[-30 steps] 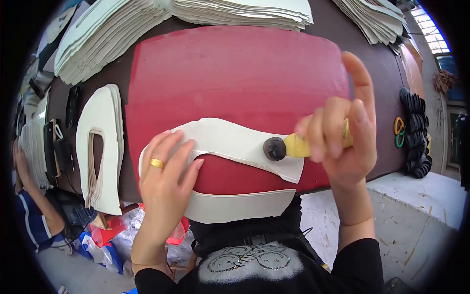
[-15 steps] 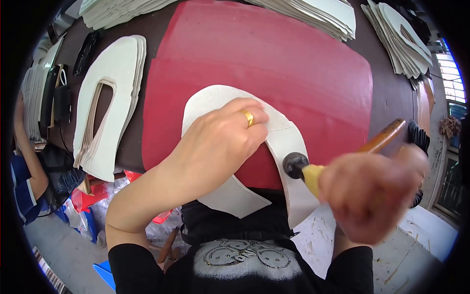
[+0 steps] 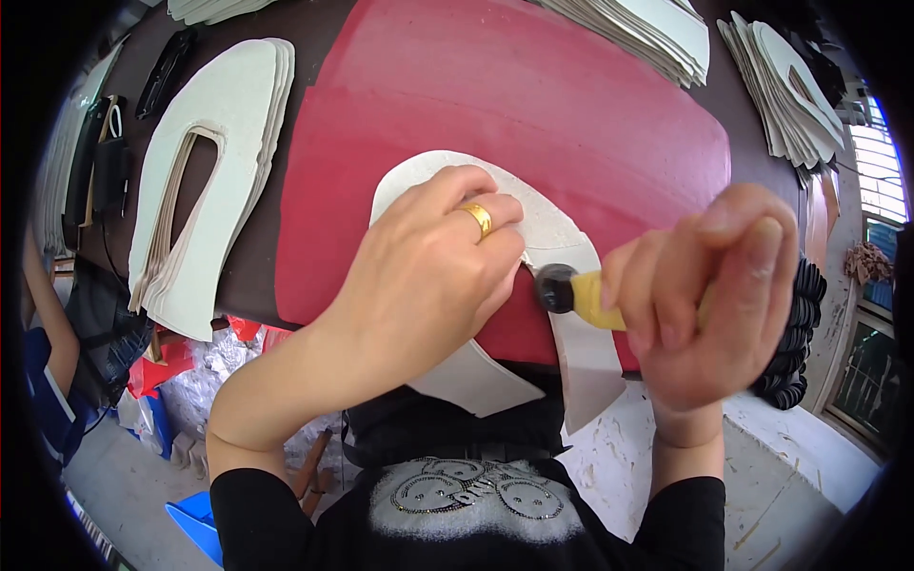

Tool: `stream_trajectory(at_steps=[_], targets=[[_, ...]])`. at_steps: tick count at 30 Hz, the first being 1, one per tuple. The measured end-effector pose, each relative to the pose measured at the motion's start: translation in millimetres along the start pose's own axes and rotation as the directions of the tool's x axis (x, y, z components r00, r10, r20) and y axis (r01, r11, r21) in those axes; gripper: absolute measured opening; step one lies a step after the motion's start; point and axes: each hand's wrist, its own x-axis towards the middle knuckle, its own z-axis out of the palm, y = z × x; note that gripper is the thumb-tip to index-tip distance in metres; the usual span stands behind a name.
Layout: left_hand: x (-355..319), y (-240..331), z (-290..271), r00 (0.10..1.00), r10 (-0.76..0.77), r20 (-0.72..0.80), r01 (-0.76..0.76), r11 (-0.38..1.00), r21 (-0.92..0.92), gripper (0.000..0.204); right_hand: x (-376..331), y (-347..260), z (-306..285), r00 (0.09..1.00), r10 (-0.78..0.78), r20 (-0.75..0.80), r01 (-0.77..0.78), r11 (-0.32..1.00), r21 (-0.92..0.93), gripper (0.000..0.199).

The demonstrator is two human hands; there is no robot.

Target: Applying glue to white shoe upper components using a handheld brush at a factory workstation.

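My left hand (image 3: 428, 276) has slid onto the white U-shaped piece (image 3: 552, 228), pressing it flat; my right hand (image 3: 714, 295), fisted round the yellow-handled tool (image 3: 571, 293), has swung beside it, so edge work continues.

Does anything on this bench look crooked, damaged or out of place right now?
Nothing looks damaged or spilled. The left hand presses a white U-shaped piece on the red mat, its two ends overhanging the bench edge, while the right hand holds a yellow-handled tool against it. The stacks of white pieces lie neatly.
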Motion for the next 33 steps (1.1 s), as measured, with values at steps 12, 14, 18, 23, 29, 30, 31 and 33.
stream_trajectory(at_steps=[12,14,18,23,29,30,31,33], targets=[[-11.4,8.7,4.5,0.998,-0.036,-0.053,0.034,0.999,-0.030,0.006,-7.9,10.3,-6.0,0.997,-0.078,0.008,0.079,0.996,-0.048,0.031],[-12.4,6.8,-2.5,0.997,-0.062,-0.054,0.065,0.995,0.069,0.007,4.4,11.3,0.3,0.994,-0.109,-0.016,0.108,0.993,-0.038,0.030],[-14.9,11.9,-1.0,0.985,-0.143,-0.097,0.151,0.985,0.078,0.008,11.0,7.7,6.7,0.994,-0.110,-0.009,0.109,0.993,-0.054,0.030],[-26.0,13.8,9.2,0.956,-0.245,-0.163,0.239,0.969,-0.056,0.010,15.5,7.8,9.3,0.995,-0.096,0.028,0.098,0.987,-0.125,0.031],[-43.3,21.2,2.1,0.940,-0.286,-0.188,0.287,0.958,-0.020,0.013,19.7,5.8,12.6,0.995,-0.072,0.064,0.084,0.972,-0.217,0.033],[-43.7,22.1,0.4,0.940,-0.284,-0.188,0.293,0.956,0.023,0.014,19.9,4.8,12.8,0.995,-0.067,0.068,0.081,0.969,-0.233,0.033],[-43.1,22.5,-1.6,0.940,-0.284,-0.190,0.293,0.956,0.023,0.014,19.5,3.6,13.6,0.995,-0.068,0.069,0.082,0.969,-0.233,0.033],[-40.0,20.7,-4.9,0.941,-0.283,-0.184,0.282,0.959,-0.036,0.014,18.7,1.7,15.0,0.997,-0.056,0.057,0.067,0.976,-0.208,0.033]])
